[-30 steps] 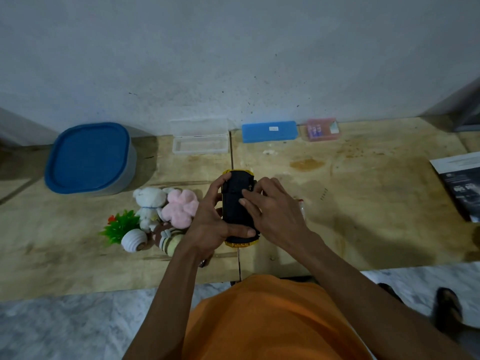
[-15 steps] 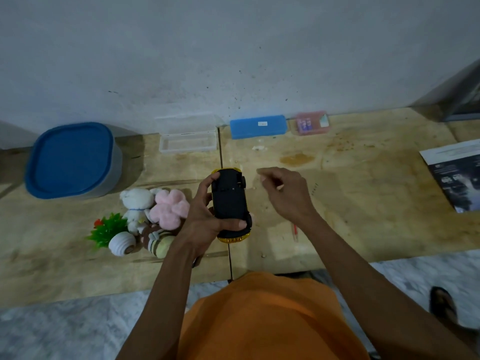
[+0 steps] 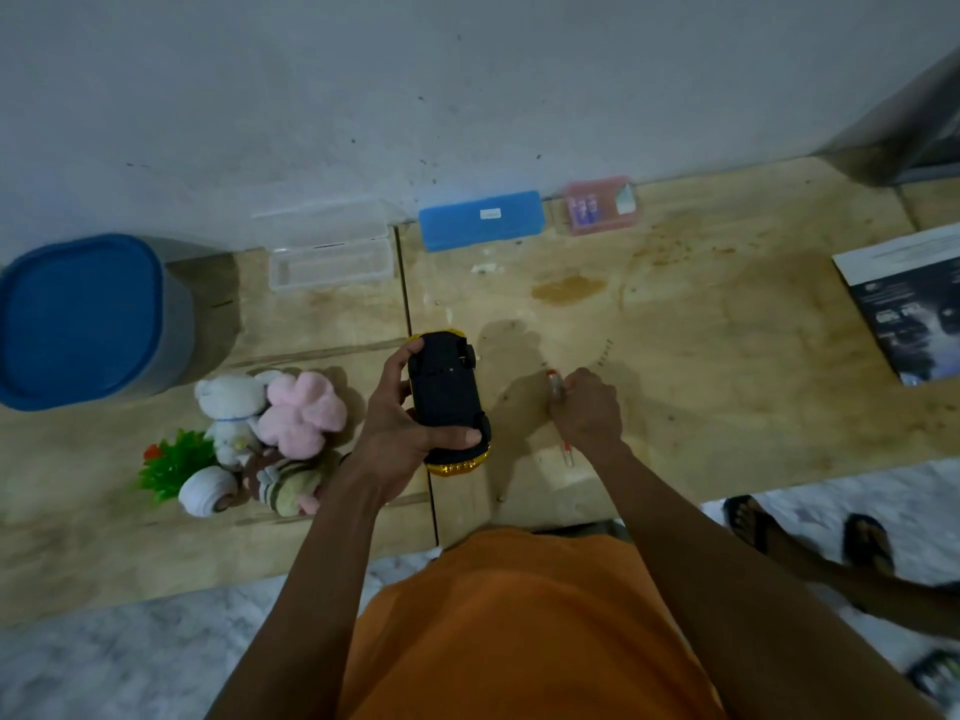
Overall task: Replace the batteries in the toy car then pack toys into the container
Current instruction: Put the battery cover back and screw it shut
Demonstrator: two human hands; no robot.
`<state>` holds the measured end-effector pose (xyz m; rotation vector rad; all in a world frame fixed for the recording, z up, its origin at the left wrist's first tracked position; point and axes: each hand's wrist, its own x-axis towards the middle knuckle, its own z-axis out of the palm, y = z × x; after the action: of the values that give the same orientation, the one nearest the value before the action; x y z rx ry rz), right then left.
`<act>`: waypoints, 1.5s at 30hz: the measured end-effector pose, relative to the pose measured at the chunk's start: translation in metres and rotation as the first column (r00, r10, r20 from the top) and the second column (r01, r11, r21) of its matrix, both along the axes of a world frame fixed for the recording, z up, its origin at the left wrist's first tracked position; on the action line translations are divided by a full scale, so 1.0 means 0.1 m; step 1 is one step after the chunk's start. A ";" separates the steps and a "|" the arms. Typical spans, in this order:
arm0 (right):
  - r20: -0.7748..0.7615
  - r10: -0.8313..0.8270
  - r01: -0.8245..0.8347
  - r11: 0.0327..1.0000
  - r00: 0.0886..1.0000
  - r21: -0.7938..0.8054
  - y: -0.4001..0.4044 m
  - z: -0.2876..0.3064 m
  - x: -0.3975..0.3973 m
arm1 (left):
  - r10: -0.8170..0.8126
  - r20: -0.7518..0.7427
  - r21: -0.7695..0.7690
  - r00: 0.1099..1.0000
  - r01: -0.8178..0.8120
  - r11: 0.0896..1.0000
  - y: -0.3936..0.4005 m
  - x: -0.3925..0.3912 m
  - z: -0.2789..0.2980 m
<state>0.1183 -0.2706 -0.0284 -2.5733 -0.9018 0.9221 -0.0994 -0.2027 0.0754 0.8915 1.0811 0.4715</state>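
The left hand (image 3: 400, 433) holds the toy car (image 3: 448, 402) upside down above the wooden table (image 3: 727, 356). The fingers are curled round the left side of the car and the thumb lies across its rear end, so the black underside faces up. The body of the car is yellow; it shows only at the two ends.

To the right of the car, the right hand (image 3: 589, 410) is down on the table over a screwdriver (image 3: 563, 433). The fingers are curled together on its clear handle, and the red end sticks out beyond the knuckles. If they truly pinch it or only touch it, I cannot tell.

To the left of the car lies a group of small toys: a white plush (image 3: 231, 407), a pink plush (image 3: 304, 413), a striped plush (image 3: 291, 483), a green plant (image 3: 174, 465) and a shell (image 3: 208, 491). Further left stands the container (image 3: 88, 319) with its blue lid on.

Behind the car, along the wall, are a clear box (image 3: 330, 252), open, a blue case (image 3: 480, 219) with a small white label, and a pink box (image 3: 600, 205) with batteries inside. The label is too small to read.

Far to the right of the car lies a dark booklet (image 3: 914, 309); its print is blurred.
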 end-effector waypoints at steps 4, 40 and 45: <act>-0.009 0.039 -0.039 0.998 0.999 -0.052 0.04 -0.02 0.03 | 0.012 -0.009 -0.016 1.000 -0.012 1.000 0.02 0.04 0.01; -0.283 0.301 0.069 0.564 0.911 0.823 0.15 1.79 -0.86 | -0.039 0.058 0.221 0.998 0.026 0.975 -0.32 -0.49 0.48; -0.275 0.297 0.066 0.560 0.914 0.826 0.14 1.79 -0.85 | -0.055 0.071 0.218 0.996 0.038 0.975 -0.31 -0.49 0.50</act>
<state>0.0329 -0.2564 0.1508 -1.4574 -1.0560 0.7335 -0.1484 -0.2335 0.1250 1.0793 0.9482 0.5878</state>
